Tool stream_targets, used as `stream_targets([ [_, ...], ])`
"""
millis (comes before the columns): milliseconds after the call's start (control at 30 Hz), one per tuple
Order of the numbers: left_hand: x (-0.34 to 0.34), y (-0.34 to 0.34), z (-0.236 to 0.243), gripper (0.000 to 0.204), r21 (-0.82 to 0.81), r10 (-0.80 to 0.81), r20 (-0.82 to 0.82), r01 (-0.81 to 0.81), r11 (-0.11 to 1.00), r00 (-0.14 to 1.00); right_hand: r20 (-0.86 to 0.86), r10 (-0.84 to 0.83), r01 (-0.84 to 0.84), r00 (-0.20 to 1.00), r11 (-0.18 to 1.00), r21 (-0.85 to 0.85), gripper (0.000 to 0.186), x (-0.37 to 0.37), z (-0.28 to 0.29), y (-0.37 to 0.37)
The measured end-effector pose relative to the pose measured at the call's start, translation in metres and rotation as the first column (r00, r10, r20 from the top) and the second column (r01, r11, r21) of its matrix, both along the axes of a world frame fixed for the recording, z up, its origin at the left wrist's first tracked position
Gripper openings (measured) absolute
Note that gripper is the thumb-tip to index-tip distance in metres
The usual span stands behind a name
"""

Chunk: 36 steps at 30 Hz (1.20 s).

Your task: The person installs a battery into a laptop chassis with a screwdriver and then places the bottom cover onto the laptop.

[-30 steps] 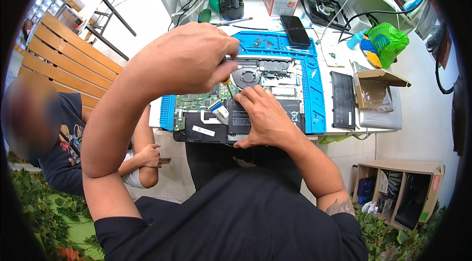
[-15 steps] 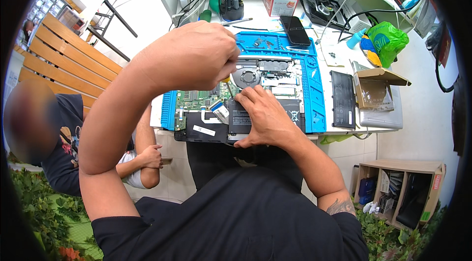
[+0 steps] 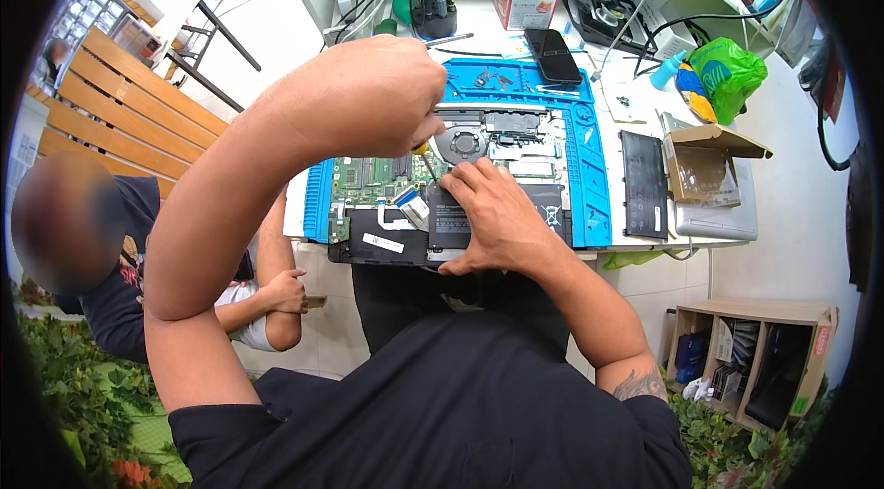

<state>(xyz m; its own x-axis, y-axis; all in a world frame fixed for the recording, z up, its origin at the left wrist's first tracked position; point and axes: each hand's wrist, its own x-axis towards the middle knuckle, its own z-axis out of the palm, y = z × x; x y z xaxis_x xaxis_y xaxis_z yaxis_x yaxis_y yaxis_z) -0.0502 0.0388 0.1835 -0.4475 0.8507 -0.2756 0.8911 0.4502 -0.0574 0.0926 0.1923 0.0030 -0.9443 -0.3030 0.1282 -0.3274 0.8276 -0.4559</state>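
Note:
An opened laptop (image 3: 364, 178), with its circuit board, fan (image 3: 467, 141) and black battery (image 3: 442, 224) exposed, lies on a blue silicone mat (image 3: 590, 194). My left hand (image 3: 373, 107) is curled around a yellow-handled screwdriver (image 3: 420, 147), whose thin shaft points down at the board beside the battery's upper left corner; its tip is too small to make out. My right hand (image 3: 494, 220) grips the battery, thumb at the front edge and bent fingertips at the upper edge, close to the shaft. A loose white ribbon cable (image 3: 414, 210) sits left of these fingers.
A phone (image 3: 552, 54) lies behind the laptop, near a tool holder (image 3: 433, 5). Right are another battery (image 3: 643, 185), an open carton (image 3: 704, 176) and a green bag (image 3: 727, 75). A seated person (image 3: 115, 296) is at my left; a wooden cubby (image 3: 750, 314) stands lower right.
My left hand has rotated slightly around the screwdriver. My right hand stays where it was. The seated person has shifted a little.

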Motion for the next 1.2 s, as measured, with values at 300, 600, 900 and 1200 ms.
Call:
stream_targets([
  [300,-0.006,0.000,-0.005,0.024,0.071,-0.082,0.006,0.081,0.994,0.997,0.013,0.000,0.000,1.000,1.000,0.001,0.109,0.000,0.000,0.001],
  [600,0.000,0.006,0.001,0.023,-0.038,0.003,0.005,-0.002,0.999,1.000,0.005,0.000,0.000,1.000,1.000,0.003,0.109,0.000,-0.001,0.001],
  [900,0.007,0.013,0.004,0.012,-0.105,0.035,-0.044,-0.039,0.994,0.998,-0.006,0.000,0.000,1.000,1.000,0.012,0.108,0.000,-0.002,0.001],
  [1200,-0.016,-0.008,-0.017,0.027,0.332,-0.177,0.137,0.123,0.935,0.975,-0.014,0.013,-0.012,1.000,1.000,0.026,0.108,0.001,0.000,-0.001],
])
